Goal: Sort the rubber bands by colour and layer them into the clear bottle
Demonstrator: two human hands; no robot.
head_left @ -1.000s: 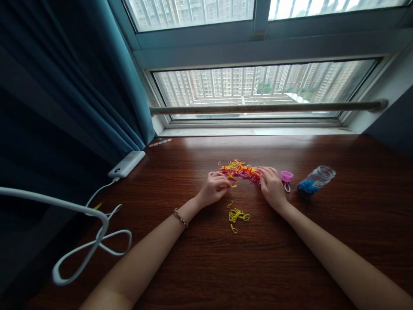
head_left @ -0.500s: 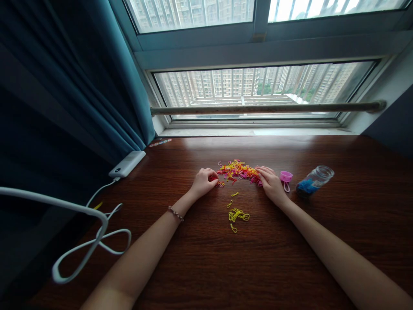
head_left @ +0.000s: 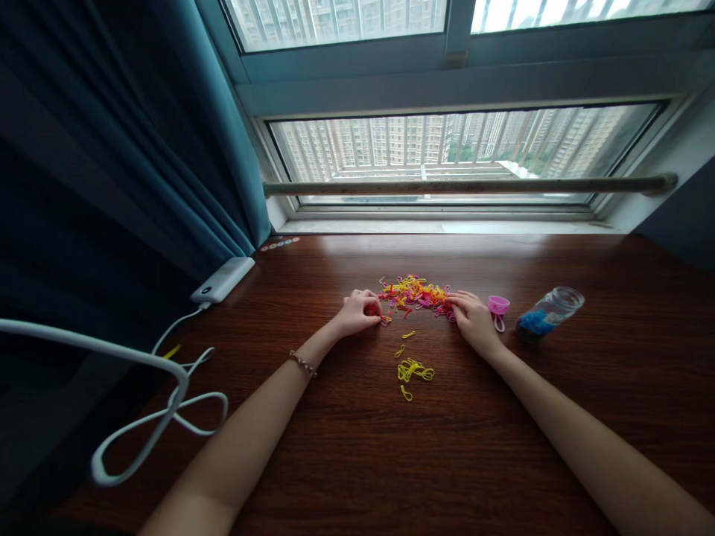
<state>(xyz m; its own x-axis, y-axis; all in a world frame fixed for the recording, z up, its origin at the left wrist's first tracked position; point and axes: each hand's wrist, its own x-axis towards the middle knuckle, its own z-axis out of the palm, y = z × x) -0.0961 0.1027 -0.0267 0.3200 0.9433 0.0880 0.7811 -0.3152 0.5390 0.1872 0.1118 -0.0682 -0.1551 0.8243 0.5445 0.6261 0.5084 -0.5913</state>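
A loose pile of small rubber bands (head_left: 416, 292) in yellow, red, orange and pink lies on the brown table. At its left end my left hand (head_left: 360, 311) has curled fingers closed around some red bands, with a few orange and pink ones poking out by the thumb. My right hand (head_left: 472, 318) rests at the pile's right edge, fingers stretched out and touching the bands. Nearer to me is a separate small heap of yellow rubber bands (head_left: 414, 370), with several single yellow ones around it.
Right of my right hand lie a pink lid with a loop (head_left: 499, 305) and a tilted clear jar (head_left: 550, 313) with blue contents. On the left are a white power bank (head_left: 223, 281) and a looping white cable (head_left: 182, 387). A window with a rail (head_left: 469, 187) stands behind the table.
The whole view has shifted slightly. Both hands stay at the ends of the pile, and the fingers of my right hand have bent a little. The yellow heap is unchanged.
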